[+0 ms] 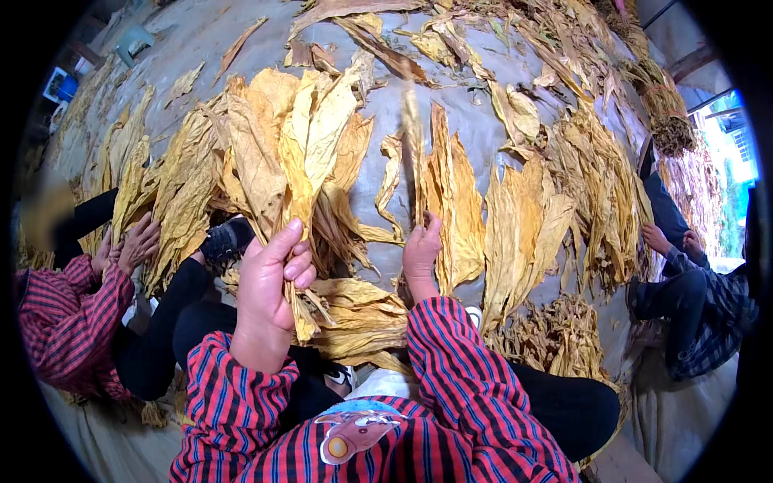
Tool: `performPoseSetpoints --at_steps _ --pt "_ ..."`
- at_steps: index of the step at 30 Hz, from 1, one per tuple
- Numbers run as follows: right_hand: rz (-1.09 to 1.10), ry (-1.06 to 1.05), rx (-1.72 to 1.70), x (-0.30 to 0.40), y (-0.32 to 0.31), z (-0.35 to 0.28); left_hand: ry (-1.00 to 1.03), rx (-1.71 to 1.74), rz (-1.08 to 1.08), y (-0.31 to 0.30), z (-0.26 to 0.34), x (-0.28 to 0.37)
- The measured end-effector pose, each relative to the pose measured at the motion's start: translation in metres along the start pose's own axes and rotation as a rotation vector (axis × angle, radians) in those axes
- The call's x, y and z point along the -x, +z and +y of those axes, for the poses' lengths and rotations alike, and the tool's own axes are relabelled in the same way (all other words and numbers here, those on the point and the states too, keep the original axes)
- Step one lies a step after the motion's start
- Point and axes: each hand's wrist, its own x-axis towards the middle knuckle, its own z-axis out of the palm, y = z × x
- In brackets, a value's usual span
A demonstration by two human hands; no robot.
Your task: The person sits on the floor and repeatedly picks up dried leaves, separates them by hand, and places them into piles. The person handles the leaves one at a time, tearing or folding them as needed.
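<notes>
My left hand (275, 278) is closed around the stems of a fanned bunch of dried yellow tobacco leaves (296, 133), whose blades spread upward from the fist. To its right, my right hand (421, 250) holds a narrow, blurred dried leaf (413, 151) upright between thumb and fingers. Just beyond that hand lies a pile of orange-yellow leaves (453, 205). A small curled leaf (389, 181) lies between the two bunches. Below and between my hands, more folded yellow leaves (362, 317) lie close to my legs.
Loose leaves lie over a grey sheet (199, 36). More leaf piles (525, 229) stand to the right, with a crumpled heap (552, 335) nearer me. A co-worker (78, 326) handles leaves at the left; another person (694, 302) sits at the far right. A stool (133, 42) stands at upper left.
</notes>
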Motion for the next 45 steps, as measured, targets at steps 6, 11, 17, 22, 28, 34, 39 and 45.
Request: performPoseSetpoints --at_steps 6,11,17,22,28,34,39,45 --pt "-0.383 -0.024 0.538 -0.008 0.021 0.007 0.004 -0.051 0.023 0.005 -0.003 0.0" --pt "-0.618 0.155 0.517 -0.02 0.02 0.017 0.054 -0.123 0.08 0.001 -0.007 -0.004" --pt "-0.324 0.063 0.254 -0.029 -0.025 -0.008 0.073 -0.116 0.11 -0.002 -0.024 -0.021" --pt "-0.229 0.02 -0.095 -0.03 -0.046 -0.089 0.092 -0.106 0.069 -0.004 -0.029 -0.029" --pt "-0.381 -0.136 -0.099 -0.002 -0.076 -0.177 0.147 -0.084 -0.037 0.007 -0.042 -0.029" --pt "-0.503 -0.389 0.28 0.014 -0.09 -0.195 0.263 -0.3 -0.037 0.009 -0.052 -0.018" --pt "-0.504 -0.394 0.234 0.024 -0.097 -0.207 0.121 -0.13 -0.132 0.003 -0.048 -0.013" --pt "-0.503 -0.292 0.086 0.008 -0.089 -0.197 0.188 -0.165 -0.084 0.006 -0.051 -0.003"
